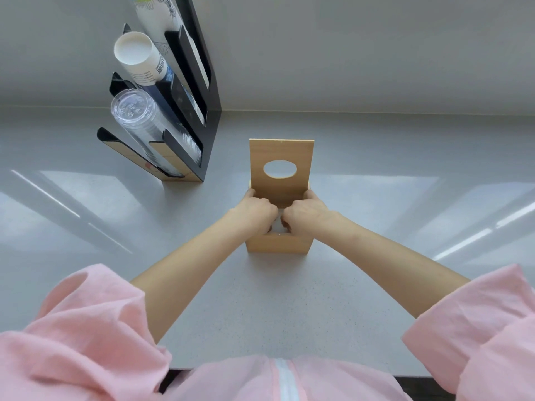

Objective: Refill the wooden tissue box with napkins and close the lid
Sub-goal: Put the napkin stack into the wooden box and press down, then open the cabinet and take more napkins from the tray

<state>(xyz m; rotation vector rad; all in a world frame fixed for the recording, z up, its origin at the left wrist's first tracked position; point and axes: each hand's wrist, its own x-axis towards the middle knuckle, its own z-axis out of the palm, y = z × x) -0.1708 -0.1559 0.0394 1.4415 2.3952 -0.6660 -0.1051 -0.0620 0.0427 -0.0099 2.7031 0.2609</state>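
Wooden tissue box (278, 244), frame centre: lid (281, 153) standing open. We are pressing our 2 curled hands, left hand (256, 211) and right hand (307, 211), inside; grasp undeterminable, napkins mostly hidden. We are judging filling underway, closing pending.

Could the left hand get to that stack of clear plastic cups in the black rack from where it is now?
Probably yes. The left hand is down in the wooden box, but bare counter lies between it and the clear cups, whose stack end faces outward. It would have to leave the box first.
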